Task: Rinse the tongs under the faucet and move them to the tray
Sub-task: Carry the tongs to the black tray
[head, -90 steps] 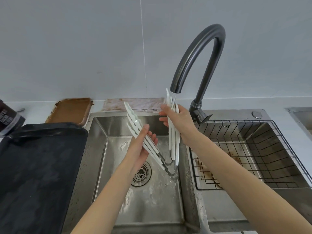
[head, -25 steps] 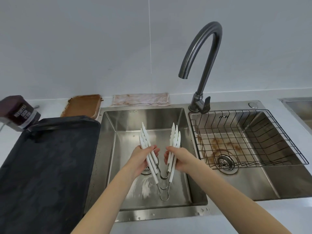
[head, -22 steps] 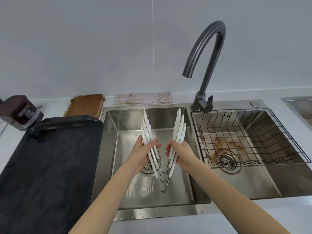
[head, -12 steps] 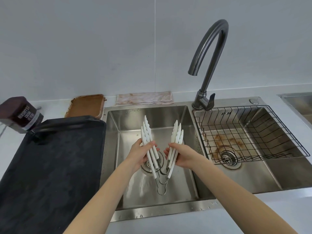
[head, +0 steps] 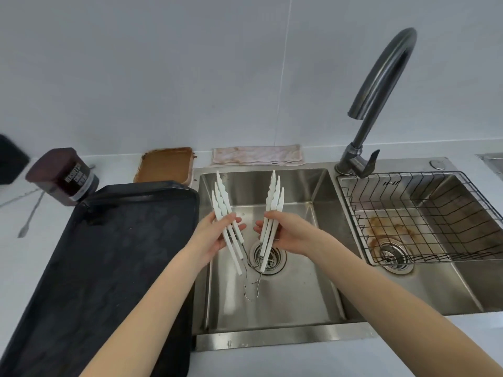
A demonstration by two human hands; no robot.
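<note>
White tongs [head: 221, 202] with wire-hinged ends are spread in a V over the left sink basin [head: 307, 268]. My left hand [head: 215, 235] grips the left set of arms and my right hand [head: 283, 235] grips the right set, tips pointing away from me. The wire loops hang low above the drain [head: 272, 258]. The dark faucet [head: 381, 91] arches at the upper right with no water running from its spout. The black tray [head: 103, 262] lies on the counter left of the sink, close to my left hand.
A black wire basket [head: 424, 213] sits in the right basin. A brown container [head: 166, 165], a folded cloth [head: 257, 155], a dark jar [head: 64, 176] and a long spoon [head: 31, 216] rest along the back and left of the counter.
Both hands came down from the faucet stream with the tongs. Over the last second they drifted slightly left toward the tray, still holding the tongs spread over the basin.
</note>
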